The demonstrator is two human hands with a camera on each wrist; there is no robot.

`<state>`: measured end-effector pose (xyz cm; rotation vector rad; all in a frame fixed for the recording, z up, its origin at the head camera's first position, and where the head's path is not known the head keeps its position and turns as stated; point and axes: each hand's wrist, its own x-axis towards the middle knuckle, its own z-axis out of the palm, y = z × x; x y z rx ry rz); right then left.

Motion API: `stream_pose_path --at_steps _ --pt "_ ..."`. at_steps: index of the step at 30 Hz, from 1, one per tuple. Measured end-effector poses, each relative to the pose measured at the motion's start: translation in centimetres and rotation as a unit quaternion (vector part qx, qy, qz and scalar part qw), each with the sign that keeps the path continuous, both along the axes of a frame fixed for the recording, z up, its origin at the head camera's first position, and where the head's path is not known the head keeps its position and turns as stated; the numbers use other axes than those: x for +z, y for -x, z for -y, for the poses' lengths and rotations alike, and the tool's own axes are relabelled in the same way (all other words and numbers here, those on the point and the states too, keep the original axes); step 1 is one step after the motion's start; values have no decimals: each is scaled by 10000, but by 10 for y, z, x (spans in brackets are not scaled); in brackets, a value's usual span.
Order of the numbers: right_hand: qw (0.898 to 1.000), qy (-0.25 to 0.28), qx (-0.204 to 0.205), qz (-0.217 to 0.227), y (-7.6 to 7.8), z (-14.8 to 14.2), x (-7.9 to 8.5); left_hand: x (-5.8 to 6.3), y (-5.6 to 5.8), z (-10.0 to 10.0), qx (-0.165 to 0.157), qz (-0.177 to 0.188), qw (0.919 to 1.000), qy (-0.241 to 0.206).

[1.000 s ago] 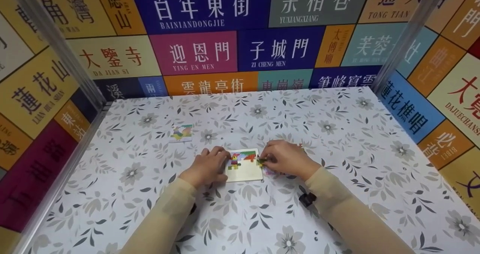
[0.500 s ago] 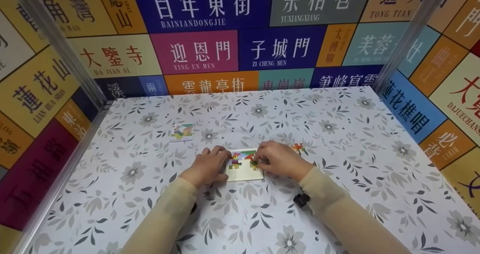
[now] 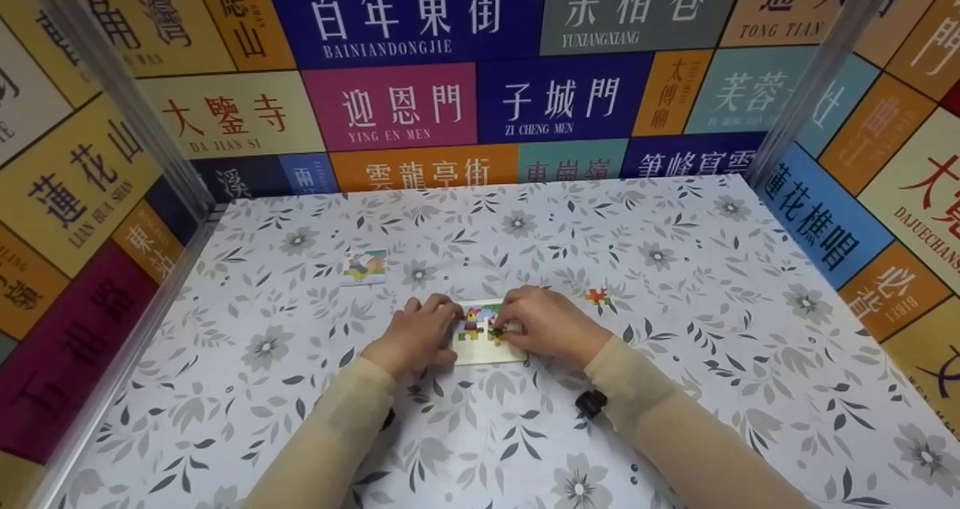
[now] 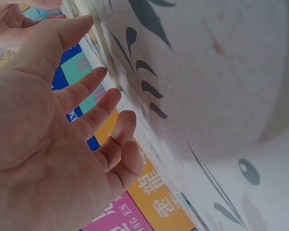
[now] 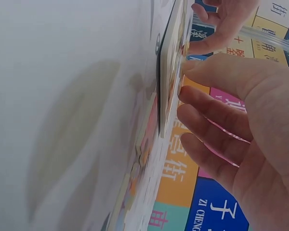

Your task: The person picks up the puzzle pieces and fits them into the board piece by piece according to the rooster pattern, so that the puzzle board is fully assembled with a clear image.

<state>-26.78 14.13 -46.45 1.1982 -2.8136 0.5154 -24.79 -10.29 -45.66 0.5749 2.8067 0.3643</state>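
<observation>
A pale, shallow jigsaw board (image 3: 487, 353) lies on the table. Colourful pieces (image 3: 470, 320) fill part of its far side and left, while bare tray shows along the near side. At the board's left edge is my left hand (image 3: 416, 334), fingers spread and touching the rim. My right hand (image 3: 553, 324) reaches over the board's right part and pinches a small green and yellow puzzle piece (image 3: 493, 335) between thumb and index finger. Fingertips hide most of that piece. In the right wrist view, the board (image 5: 166, 82) appears edge-on beside the fingertips.
Orange loose puzzle pieces (image 3: 598, 296) lie to the right, beyond my right hand. A small picture card (image 3: 364, 267) lies farther back on the left. The flower-patterned tablecloth (image 3: 577, 456) reaches to the upright sign-covered panels (image 3: 405, 103) behind.
My right hand has carried the piece leftward from the board's right edge onto the board. Loose orange pieces behind it have come into view. My left hand has stayed in place.
</observation>
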Motion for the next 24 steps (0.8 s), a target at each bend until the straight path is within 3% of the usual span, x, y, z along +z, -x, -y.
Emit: stream_pose_path --at_steps 7,24 --pt "9996 -1 190 -202 1 8 -1 0 -2 2 -93 -213 9997 95" --pt "9999 -40 63 -123 2 14 0 -1 1 -1 4 -7 9999 149"
